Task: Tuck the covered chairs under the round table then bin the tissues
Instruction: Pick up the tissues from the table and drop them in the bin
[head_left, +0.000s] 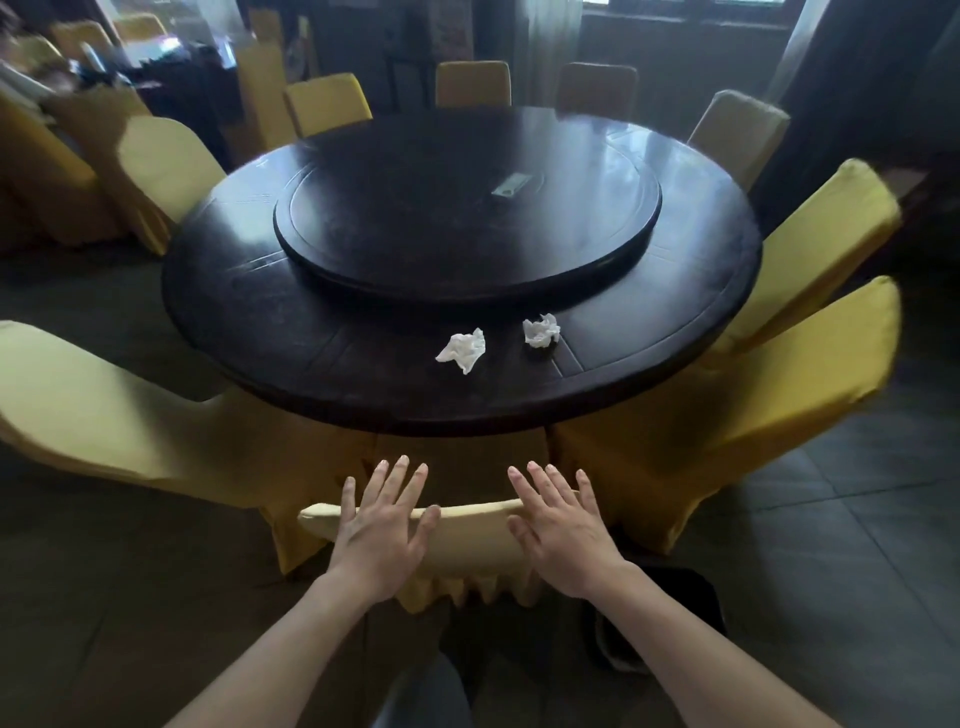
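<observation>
A dark round table (291, 332) with a raised turntable (467, 208) fills the middle of the head view. Two crumpled white tissues lie near its front edge: the left tissue (462, 351) and the right tissue (541, 330). Directly in front of me stands a yellow covered chair (467, 519), its seat under the table edge. My left hand (382, 530) and my right hand (563, 530) hover over its back top with fingers spread, holding nothing. More yellow covered chairs flank it: one at the left (104, 410) and one at the right (779, 405).
Several more covered chairs ring the far side of the table, such as one at the right (826, 234). A dark bin (665, 613) stands on the tiled floor by my right forearm. A small flat object (511, 184) lies on the turntable. Cluttered furniture stands at the back left.
</observation>
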